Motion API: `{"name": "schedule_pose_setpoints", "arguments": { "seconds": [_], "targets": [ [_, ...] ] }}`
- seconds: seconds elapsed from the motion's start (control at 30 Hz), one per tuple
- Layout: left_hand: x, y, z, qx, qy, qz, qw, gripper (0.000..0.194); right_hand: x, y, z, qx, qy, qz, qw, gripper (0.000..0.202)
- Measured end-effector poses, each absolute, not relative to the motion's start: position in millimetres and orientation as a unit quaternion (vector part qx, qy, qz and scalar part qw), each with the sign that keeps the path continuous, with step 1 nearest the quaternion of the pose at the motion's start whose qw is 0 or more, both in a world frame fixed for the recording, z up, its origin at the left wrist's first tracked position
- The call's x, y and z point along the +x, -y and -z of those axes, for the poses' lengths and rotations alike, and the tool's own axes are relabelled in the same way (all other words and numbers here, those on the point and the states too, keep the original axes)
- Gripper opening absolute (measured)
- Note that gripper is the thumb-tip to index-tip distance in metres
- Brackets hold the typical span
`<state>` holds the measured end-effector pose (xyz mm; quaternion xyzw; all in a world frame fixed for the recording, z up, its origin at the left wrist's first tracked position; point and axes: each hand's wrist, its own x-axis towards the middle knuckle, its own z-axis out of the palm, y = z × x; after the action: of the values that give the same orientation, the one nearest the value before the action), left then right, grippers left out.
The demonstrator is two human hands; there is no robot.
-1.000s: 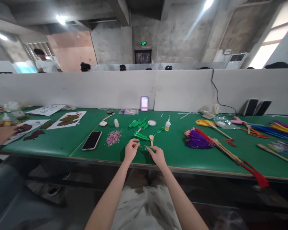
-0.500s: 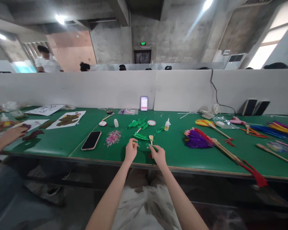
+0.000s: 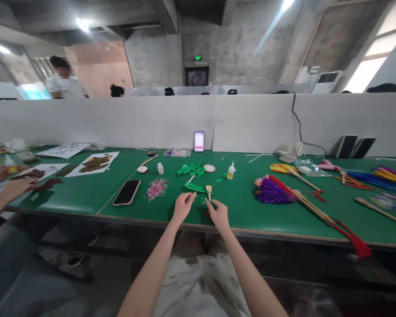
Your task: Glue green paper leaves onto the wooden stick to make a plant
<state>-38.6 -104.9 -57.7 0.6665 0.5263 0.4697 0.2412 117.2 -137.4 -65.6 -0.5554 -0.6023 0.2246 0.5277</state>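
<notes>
My left hand (image 3: pixel 184 206) is closed in a pinch just above the table, fingertips together; what they hold, if anything, is too small to make out. Close by on the right, my right hand (image 3: pixel 219 214) pinches a green feather (image 3: pixel 213 204), mostly hidden by the fingers. A pale wooden handle (image 3: pixel 209 190) with a rounded end lies between and beyond my hands, and something red shows under my right hand. Just past my fingertips is a long green feather (image 3: pixel 195 187). Farther back lie a pile of green feathers (image 3: pixel 189 168) and a white glue bottle (image 3: pixel 230 171).
Pink and purple bits (image 3: pixel 156 189), a phone (image 3: pixel 127 193) and a small white bottle (image 3: pixel 160 168) lie left. On the right are a purple and red feather fan (image 3: pixel 273 190) and a yellow one (image 3: pixel 281 168). A co-worker's hand (image 3: pixel 21 188) works far left.
My left hand has moved slightly right and up, toward the long green feather, and its fingertips have come together. My right hand stays nearly in place.
</notes>
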Motion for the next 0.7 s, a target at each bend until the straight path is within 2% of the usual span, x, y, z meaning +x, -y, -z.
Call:
{"name": "schedule_pose_setpoints", "arguments": {
  "seconds": [0.7],
  "targets": [
    [-38.5,108.6,58.2,0.696,-0.532,-0.447,0.182,0.028,116.6,137.6,64.3,-0.554,0.608,-0.224,0.522,0.051]
  ]
}}
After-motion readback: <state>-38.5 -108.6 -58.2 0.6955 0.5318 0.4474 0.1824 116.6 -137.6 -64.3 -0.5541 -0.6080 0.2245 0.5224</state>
